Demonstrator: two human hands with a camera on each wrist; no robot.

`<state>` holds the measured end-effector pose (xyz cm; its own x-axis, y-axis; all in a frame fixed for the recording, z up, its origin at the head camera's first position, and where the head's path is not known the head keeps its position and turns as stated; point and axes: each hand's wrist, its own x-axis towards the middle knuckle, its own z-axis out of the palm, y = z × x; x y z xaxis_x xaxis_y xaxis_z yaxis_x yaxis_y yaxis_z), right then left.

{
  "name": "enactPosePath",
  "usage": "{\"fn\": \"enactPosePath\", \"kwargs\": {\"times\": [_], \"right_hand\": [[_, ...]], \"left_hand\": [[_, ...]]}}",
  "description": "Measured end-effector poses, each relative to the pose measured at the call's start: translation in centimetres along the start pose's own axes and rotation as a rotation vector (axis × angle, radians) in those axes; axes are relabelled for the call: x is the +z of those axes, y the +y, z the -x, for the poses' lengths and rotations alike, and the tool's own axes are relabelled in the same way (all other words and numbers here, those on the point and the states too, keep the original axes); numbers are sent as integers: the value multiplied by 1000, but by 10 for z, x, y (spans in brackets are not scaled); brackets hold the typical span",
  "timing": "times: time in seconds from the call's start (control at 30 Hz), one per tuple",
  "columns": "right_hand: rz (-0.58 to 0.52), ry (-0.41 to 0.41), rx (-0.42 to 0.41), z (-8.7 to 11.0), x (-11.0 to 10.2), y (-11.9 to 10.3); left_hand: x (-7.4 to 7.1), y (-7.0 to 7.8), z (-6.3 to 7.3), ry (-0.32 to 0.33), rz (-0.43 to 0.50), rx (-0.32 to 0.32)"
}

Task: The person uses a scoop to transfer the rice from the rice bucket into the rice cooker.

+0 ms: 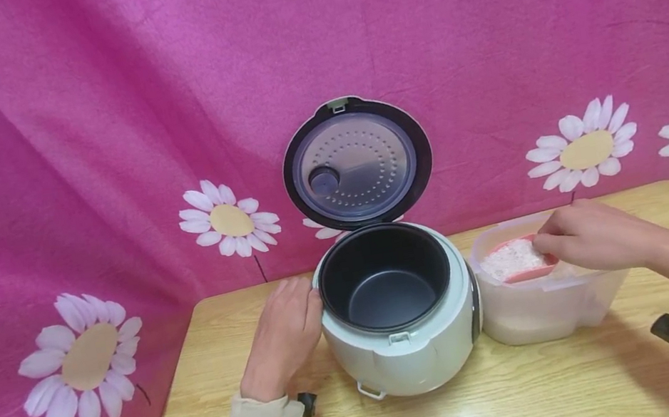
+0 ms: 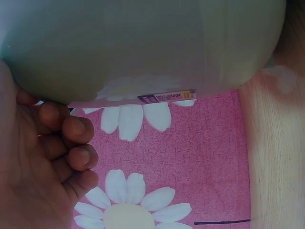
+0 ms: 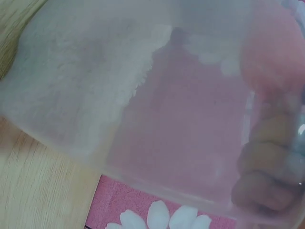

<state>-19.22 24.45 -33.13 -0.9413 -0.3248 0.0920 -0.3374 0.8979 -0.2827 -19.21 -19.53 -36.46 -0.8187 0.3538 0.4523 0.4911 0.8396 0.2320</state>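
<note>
A white rice cooker (image 1: pixel 406 363) stands with its lid (image 1: pixel 361 168) raised and its black inner pot (image 1: pixel 389 294) showing nothing inside. My left hand (image 1: pixel 284 331) touches the cooker's left side near the rim; in the left wrist view its fingers (image 2: pixel 78 157) are loosely bent beside the cooker's wall. On the right, my right hand (image 1: pixel 598 234) grips a red scoop (image 1: pixel 529 274) heaped with white rice (image 1: pixel 511 258), inside the upper part of a translucent bin (image 1: pixel 532 316). Through the bin's wall, the right wrist view shows the curled fingers (image 3: pixel 267 162) and the red scoop (image 3: pixel 274 52).
The bin stands close against the cooker's right side on a wooden table (image 1: pixel 207 400), with more rice (image 3: pixel 71 90) inside it. A pink cloth with daisies (image 1: pixel 216 111) hangs behind and to the left of the table. A small carrying loop (image 1: pixel 371 392) juts from the cooker's front.
</note>
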Motion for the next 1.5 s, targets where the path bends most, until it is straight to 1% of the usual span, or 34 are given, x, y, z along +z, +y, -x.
{"fn": "enactPosePath", "kwargs": {"times": [0.13, 0.3, 0.47, 0.63, 0.83, 1.0, 1.2, 1.3, 1.4, 1.5], "right_hand": [[10, 43, -14, 2, -1, 1], [11, 60, -11, 7, -3, 3], [27, 99, -22, 11, -9, 5], [35, 101, 11, 15, -16, 8], [-16, 122, 41, 19, -18, 14], [-72, 112, 80, 21, -16, 18], [-106, 137, 68, 20, -15, 21], [-110, 135, 81, 19, -17, 20], [-136, 118, 103, 18, -20, 18], [-149, 122, 114, 17, -22, 14]], "left_hand": [[1, 0, 0, -10, 3, -10], [2, 0, 2, -18, 15, -24], [2, 0, 3, -12, 19, -25], [0, 0, 2, -7, 12, -27], [-2, 0, -1, -5, 18, -24], [0, -1, 0, -14, 10, -22], [2, -1, 0, -14, 22, -26], [2, -1, 0, -16, 28, -27], [2, -1, 0, -13, 28, -25], [2, -1, 0, -9, 16, -20]]}}
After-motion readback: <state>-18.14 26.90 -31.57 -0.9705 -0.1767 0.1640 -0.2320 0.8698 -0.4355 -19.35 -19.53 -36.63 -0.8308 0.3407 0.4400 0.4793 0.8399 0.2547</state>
